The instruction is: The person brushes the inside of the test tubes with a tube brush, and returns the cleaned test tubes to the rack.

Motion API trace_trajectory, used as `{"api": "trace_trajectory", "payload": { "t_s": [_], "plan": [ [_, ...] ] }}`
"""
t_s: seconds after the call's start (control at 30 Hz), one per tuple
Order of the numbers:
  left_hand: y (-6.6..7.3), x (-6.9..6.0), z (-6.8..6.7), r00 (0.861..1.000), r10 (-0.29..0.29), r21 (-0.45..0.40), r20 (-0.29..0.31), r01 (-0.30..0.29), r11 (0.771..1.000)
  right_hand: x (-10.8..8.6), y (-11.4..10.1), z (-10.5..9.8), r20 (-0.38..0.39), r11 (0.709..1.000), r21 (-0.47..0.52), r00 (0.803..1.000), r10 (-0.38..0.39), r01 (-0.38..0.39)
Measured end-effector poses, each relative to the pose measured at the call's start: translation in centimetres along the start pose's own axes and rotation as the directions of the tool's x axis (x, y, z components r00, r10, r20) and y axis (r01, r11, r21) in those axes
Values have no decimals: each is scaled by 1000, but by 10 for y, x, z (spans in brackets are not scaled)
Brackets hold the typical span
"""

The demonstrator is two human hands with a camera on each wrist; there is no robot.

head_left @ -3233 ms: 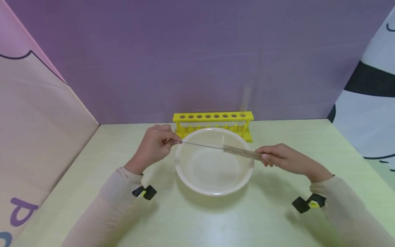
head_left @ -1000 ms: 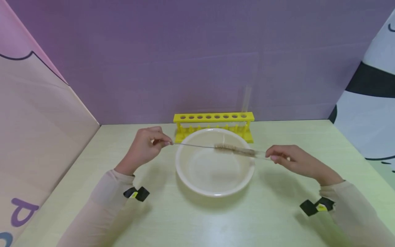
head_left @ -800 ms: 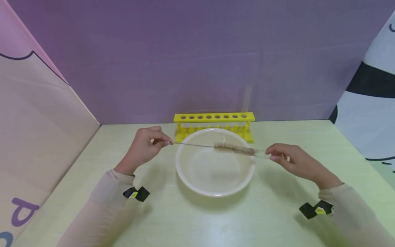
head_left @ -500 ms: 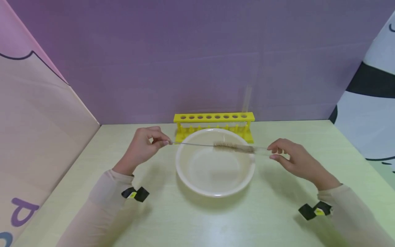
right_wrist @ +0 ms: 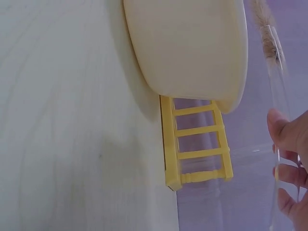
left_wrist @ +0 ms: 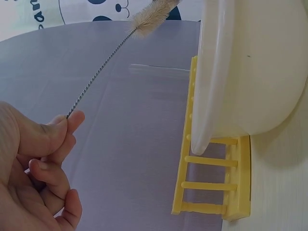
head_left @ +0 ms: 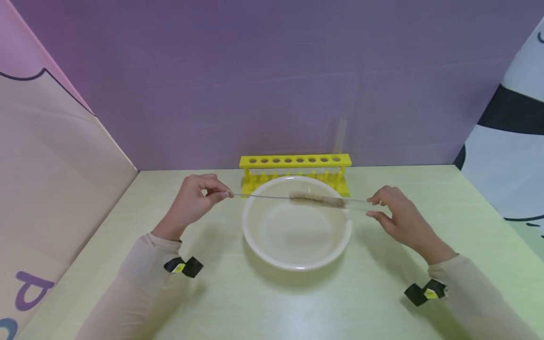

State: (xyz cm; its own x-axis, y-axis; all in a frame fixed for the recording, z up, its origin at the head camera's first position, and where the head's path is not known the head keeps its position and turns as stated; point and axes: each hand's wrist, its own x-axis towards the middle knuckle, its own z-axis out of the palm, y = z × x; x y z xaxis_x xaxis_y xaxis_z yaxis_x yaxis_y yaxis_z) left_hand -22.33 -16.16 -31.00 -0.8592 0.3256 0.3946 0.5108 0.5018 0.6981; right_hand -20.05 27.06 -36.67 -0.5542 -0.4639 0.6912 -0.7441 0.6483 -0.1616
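Across the basin (head_left: 297,252), left hand (head_left: 193,198) pinches twisted-wire brush (left_wrist: 101,70), right hand (head_left: 401,219) clear test tube (head_left: 357,205) — tufted bristles (left_wrist: 150,18), earlier sheathed, half-bared.

Cream panel (head_left: 55,160), left of your left fingers (head_left: 218,185): one sideways purple letter (head_left: 36,279), like d or p; you cannot tell which.
White panel (left_wrist: 74,12), above those fingers in the left wrist view: sideways dark letters (left_wrist: 38,17), seemingly "an".
Yellow tags (head_left: 180,267), behind your fingers at both wrists: too small to read.
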Motion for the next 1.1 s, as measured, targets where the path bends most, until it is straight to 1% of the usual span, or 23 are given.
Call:
{"api": "trace_trajectory", "payload": {
  "t_s": [0.17,0.27,0.33,0.4,0.5,0.6,0.77,0.93,1.1],
  "plan": [
    [1,0,-3,1000,-16,-3,4,16,1000,1,-2,2,-44,1000,-14,999,-20,19],
    [1,0,-5,998,-58,-18,21,59,998,2,-3,3,-72,999,-19,997,-29,28],
    [1,0,-6,994,-103,-36,41,104,994,2,-3,4,-90,999,-28,996,-29,26],
    [0,1,-6,986,-154,-68,62,158,985,2,-3,5,-107,999,-35,994,-29,26],
    [-1,1,-8,973,-215,-116,89,224,968,1,-2,6,-115,999,-43,993,-26,21],
    [-2,1,-9,960,-260,-157,103,274,949,1,-2,7,-121,999,-46,992,-31,25],
    [-3,0,-12,941,-318,-208,116,336,919,1,-2,7,-130,998,-51,991,-31,25],
    [-2,-1,-15,921,-366,-231,131,387,892,1,-4,7,-130,998,-63,991,-20,12],
    [-2,-2,-17,911,-382,-255,156,411,875,1,-5,7,-148,996,-81,988,-34,22]
  ]
}}
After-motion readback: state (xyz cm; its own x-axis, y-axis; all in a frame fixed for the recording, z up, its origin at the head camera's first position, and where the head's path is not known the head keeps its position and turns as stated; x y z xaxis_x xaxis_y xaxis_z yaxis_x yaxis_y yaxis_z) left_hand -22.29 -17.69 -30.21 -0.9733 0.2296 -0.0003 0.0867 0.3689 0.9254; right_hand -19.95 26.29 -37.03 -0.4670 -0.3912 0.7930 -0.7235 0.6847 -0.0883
